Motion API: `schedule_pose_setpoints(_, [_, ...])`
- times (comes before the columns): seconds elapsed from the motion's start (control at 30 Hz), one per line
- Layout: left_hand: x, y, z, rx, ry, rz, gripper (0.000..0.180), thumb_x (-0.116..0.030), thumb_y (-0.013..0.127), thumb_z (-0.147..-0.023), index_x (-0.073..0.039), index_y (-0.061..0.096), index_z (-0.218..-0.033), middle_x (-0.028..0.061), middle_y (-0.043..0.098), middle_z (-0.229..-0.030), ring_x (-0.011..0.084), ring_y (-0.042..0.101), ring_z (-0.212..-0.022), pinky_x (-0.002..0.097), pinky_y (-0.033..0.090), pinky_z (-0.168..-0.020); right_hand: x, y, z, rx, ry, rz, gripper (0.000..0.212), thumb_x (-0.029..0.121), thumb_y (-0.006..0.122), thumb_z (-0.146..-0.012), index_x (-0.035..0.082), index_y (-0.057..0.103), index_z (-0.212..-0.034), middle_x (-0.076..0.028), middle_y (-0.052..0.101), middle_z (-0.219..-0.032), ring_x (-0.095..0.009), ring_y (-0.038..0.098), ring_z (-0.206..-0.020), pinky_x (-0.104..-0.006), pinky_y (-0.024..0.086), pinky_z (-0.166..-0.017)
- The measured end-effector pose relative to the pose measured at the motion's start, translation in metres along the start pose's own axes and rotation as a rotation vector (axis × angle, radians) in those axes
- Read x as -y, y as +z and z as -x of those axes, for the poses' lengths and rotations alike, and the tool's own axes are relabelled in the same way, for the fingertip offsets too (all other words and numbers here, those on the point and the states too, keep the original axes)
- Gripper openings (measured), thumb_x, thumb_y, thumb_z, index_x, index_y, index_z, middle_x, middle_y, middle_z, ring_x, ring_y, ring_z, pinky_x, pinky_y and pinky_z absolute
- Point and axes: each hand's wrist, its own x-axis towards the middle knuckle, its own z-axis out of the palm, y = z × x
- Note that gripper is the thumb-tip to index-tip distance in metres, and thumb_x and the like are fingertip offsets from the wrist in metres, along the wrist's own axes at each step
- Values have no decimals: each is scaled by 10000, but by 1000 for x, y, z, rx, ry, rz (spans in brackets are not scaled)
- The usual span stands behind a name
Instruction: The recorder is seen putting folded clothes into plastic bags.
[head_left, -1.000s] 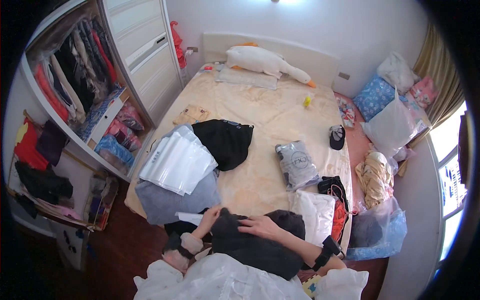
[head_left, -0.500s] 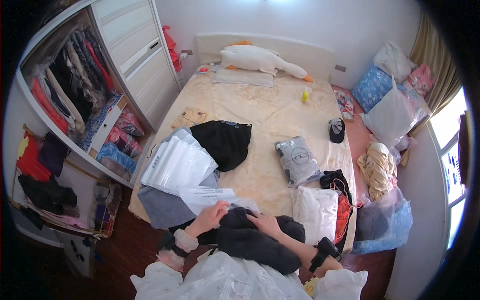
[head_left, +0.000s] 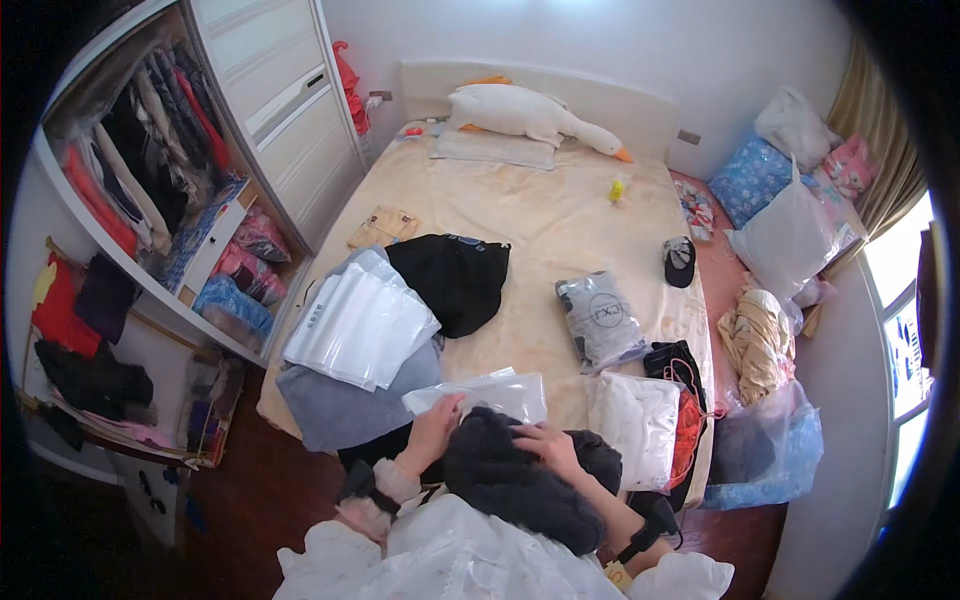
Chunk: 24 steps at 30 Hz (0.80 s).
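A bulky black fleecy garment (head_left: 510, 490) lies bunched against my front at the bed's near edge. Beyond it is a clear plastic bag (head_left: 518, 392), partly covered by the garment. My left hand (head_left: 434, 430) is closed on the bag's near left edge, beside the garment. On top of the black cloth, my right hand (head_left: 550, 447) grips with bent fingers; its thumb is hardly visible. To the left, a stack of clear plastic bags (head_left: 360, 320) rests on a grey cloth (head_left: 335, 410), with a black folded garment (head_left: 450, 285) beside it.
Toward the bed's right side lie a bagged grey garment (head_left: 602, 320), a bagged white garment (head_left: 635, 425) and a black cap (head_left: 678, 262). A goose plush (head_left: 530, 115) lies by the headboard. Left stands an open wardrobe (head_left: 140, 160); filled bags (head_left: 785, 230) line the right wall.
The clear bag has shifted right and now sits behind the black garment. My left hand moved slightly right with it, and my right hand moved a little right on the cloth.
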Motion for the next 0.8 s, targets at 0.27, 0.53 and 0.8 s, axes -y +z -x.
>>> schedule_pose_setpoints(0.27, [40, 2, -69, 142, -166, -131, 310, -331, 494, -970, -96, 638, -830, 117, 641, -608, 356, 652, -633, 503, 496, -604, 37, -16, -18, 223, -356, 179, 248, 152, 605, -766, 160, 655, -1009, 36, 615, -1252, -236, 605, -1028, -355, 548, -791])
schedule_pose_setpoints(0.53, [38, 13, -75, 51, -71, -279, 290, -323, 538, -936, -83, 651, -819, 193, 650, -699, 412, 635, -662, 537, 480, -584, 38, -14, -13, 262, -245, 145, 390, 173, 607, -765, 153, 609, -1154, 1, 656, -1077, -239, 608, -949, -362, 546, -730])
schedule_pose_setpoints(0.8, [24, 7, -85, -4, -43, -281, 282, -313, 539, -940, -80, 659, -836, 195, 649, -709, 411, 636, -681, 535, 480, -593, 48, -11, -23, 405, 16, 46, 759, 82, 598, -800, 218, 298, -1484, -157, 633, -988, -357, 640, -957, -463, 535, -713])
